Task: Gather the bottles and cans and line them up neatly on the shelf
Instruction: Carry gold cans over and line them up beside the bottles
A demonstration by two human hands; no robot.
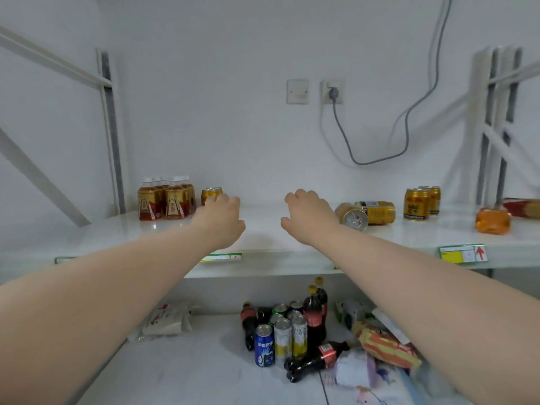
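Both my hands reach over the white shelf [263, 229]. My left hand [222, 217] hovers with fingers apart just in front of an upright gold can [211, 194], beside a block of tea bottles [165, 198]. My right hand [309, 219] is empty too, fingers spread, just left of two gold cans lying on their sides [366, 214]. Two more gold cans [420, 202] stand upright further right. An orange bottle [493, 221] lies at the far right. On the lower shelf stand a Pepsi can [264, 344], several other cans [289, 331] and cola bottles [314, 314]; one cola bottle [317, 359] lies flat.
Snack bags [385, 344] and a white packet [168, 318] lie on the lower shelf. A red packet [523, 208] sits at the far right of the upper shelf. Metal uprights [109, 127] flank the shelf. A grey cable [380, 160] hangs from a wall socket behind.
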